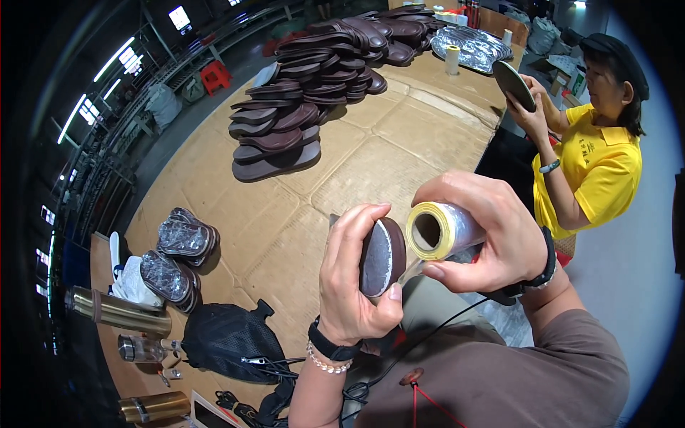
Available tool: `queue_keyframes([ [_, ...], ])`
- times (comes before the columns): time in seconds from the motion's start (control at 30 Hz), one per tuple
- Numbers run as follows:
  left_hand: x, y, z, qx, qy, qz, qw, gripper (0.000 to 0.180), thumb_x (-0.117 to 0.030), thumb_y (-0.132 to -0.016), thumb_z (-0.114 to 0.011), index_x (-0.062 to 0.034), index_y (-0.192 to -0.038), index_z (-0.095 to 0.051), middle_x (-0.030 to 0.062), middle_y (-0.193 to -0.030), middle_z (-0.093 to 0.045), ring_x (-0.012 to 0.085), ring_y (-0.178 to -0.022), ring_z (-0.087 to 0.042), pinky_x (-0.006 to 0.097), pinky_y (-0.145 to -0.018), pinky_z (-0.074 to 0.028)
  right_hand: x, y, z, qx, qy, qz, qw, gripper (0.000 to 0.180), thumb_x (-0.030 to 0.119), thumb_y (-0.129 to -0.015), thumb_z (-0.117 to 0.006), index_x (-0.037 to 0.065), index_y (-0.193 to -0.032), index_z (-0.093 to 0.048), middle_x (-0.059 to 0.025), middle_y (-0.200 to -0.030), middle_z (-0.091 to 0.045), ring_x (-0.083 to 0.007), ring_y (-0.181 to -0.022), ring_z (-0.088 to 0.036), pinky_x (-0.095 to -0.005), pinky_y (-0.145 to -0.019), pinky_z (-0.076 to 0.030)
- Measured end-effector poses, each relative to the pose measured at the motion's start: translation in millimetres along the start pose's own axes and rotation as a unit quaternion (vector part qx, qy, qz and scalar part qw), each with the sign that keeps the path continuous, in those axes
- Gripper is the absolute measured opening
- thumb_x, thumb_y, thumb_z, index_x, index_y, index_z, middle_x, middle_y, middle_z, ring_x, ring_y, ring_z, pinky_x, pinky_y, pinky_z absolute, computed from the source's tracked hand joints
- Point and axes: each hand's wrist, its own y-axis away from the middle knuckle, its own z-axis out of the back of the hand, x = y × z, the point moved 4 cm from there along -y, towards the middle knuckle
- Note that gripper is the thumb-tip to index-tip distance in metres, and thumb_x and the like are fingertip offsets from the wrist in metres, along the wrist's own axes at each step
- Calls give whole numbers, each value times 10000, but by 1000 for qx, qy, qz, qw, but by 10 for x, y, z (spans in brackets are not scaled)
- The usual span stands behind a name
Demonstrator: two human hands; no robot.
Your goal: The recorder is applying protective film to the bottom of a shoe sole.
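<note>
My left hand (349,285) is closed round a dark brown shoe sole (377,260), held upright with one rounded end toward me and a pale line along its edge. Just to the right, my right hand (485,235) grips a roll of clear plastic film (444,230) with a yellowish end and a hollow core. A strip of film seems to run between roll and sole, though the fingers partly hide it. Both things are in the air over the near edge of the cardboard-covered table (349,171). Two film-wrapped bundles of soles (187,234) lie farther left.
A large heap of brown soles (307,93) covers the table's far side. Beyond it stand wrapped soles (467,46) and a film roll (452,60). At left are a black mesh bag (232,342), flasks (128,312) and cables. A co-worker in yellow (592,164) holds a sole (512,84).
</note>
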Motion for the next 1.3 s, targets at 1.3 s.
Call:
queue_keyframes([
  [1.3, -118, 118, -62, -33, -14, 20, 999, 693, -207, -699, -682, 39, -1334, -555, 224, -1294, -623, 425, -1255, -616, 501, -1107, -484, -92, 65, -105, 27, 21, 1, 999, 557, 442, -845, -840, 20, -1169, -677, -155, -1018, -677, -363, -882, -693, -402, -764, -546],
])
